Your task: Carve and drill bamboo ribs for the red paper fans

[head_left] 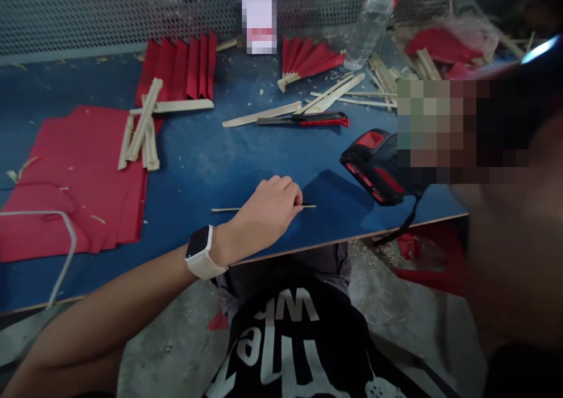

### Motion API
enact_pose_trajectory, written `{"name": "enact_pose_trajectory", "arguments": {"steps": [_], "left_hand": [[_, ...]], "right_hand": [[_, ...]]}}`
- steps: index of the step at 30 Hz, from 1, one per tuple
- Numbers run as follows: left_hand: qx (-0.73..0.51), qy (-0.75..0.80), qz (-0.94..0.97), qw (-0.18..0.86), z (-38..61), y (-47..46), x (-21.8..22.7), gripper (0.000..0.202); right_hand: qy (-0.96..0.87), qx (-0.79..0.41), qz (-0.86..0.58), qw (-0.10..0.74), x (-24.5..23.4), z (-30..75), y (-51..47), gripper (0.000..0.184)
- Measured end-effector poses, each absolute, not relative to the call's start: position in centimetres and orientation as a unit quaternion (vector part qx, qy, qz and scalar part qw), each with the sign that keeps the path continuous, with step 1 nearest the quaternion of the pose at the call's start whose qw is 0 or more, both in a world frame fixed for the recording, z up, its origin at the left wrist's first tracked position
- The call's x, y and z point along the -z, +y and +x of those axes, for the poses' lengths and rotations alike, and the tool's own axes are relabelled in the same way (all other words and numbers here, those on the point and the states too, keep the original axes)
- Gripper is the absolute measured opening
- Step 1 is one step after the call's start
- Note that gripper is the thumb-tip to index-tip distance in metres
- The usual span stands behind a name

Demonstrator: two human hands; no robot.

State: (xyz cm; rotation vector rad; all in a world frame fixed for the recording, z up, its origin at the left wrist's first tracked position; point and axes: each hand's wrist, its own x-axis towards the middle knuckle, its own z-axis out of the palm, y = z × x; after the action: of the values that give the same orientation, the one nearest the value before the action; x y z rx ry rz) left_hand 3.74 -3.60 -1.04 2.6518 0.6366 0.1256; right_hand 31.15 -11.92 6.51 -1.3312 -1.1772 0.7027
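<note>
My left hand (pixel 273 206), with a white-strapped watch (pixel 200 248) on its wrist, rests near the table's front edge. Its fingers are curled closed over a thin wooden stick (pixel 225 210), whose two ends show on either side of the hand. Fingertips are mostly hidden from above. My right hand is not in view. To the right of my left hand is a black and red battery-like block (pixel 373 169) with a dark strap, perhaps part of a power tool. A black and red utility knife (pixel 323 119) lies beyond the hand, beside pale bamboo strips (pixel 259 115).
Red sheets (pixel 83 181) are stacked at left, with bamboo pieces (pixel 145 131) on their corner. Pleated red paper (pixel 178 67), a red fan (pixel 310 61) and a plastic bottle (pixel 372 26) stand along the mesh panel (pixel 109 11). Another person (pixel 514 240) leans in close at right, blurred.
</note>
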Motion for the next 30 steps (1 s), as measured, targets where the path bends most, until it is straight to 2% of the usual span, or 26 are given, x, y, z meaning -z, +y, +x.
{"name": "enact_pose_trajectory", "arguments": {"steps": [3,5,9,12,16,17,20,22,24,26,28,30], "left_hand": [[-0.044,0.19,0.972,0.128,3.5,-4.3,1.1,0.018],[-0.055,0.133,0.983,0.111,3.5,-5.5,0.9,0.014],[-0.073,-0.031,0.991,0.109,3.6,-7.5,-0.1,0.011],[-0.073,0.0,0.994,0.079,3.6,-5.9,-0.5,0.016],[-0.07,0.246,0.965,0.062,3.3,-3.7,-0.2,0.018],[-0.071,0.233,0.967,0.071,3.3,-4.2,-0.2,0.017],[-0.056,0.059,0.992,0.097,3.6,-7.7,-0.3,0.015],[-0.074,0.048,0.992,0.088,3.8,-9.2,-0.7,0.014],[-0.088,0.103,0.984,0.116,4.0,-8.4,-1.4,0.015],[-0.121,0.242,0.942,0.197,4.0,-6.0,-2.1,0.008],[-0.122,0.335,0.876,0.325,4.0,-3.5,-2.9,0.01],[-0.121,0.342,0.802,0.475,4.0,-2.2,-3.4,0.014]], "right_hand": [[-0.452,-0.341,-0.554,0.611,-4.6,30.7,-10.6,0.086],[-0.441,-0.371,-0.558,0.597,-3.3,31.0,-10.1,0.079],[-0.439,-0.354,-0.538,0.626,-2.0,31.4,-10.1,0.072],[-0.463,-0.353,-0.538,0.609,-2.0,31.4,-10.3,0.062],[-0.459,-0.351,-0.526,0.624,-1.9,31.4,-10.2,0.059],[-0.459,-0.35,-0.523,0.627,-1.8,31.4,-10.2,0.062],[-0.465,-0.357,-0.51,0.63,-1.5,31.6,-10.1,0.067],[-0.466,-0.367,-0.5,0.631,-1.4,31.6,-10.0,0.069],[-0.463,-0.368,-0.502,0.631,-1.4,31.6,-10.0,0.07],[-0.462,-0.367,-0.504,0.631,-1.5,31.6,-10.0,0.073],[-0.459,-0.371,-0.503,0.632,-1.5,31.6,-10.0,0.074],[-0.454,-0.378,-0.501,0.632,-1.4,31.6,-10.1,0.074]]}}
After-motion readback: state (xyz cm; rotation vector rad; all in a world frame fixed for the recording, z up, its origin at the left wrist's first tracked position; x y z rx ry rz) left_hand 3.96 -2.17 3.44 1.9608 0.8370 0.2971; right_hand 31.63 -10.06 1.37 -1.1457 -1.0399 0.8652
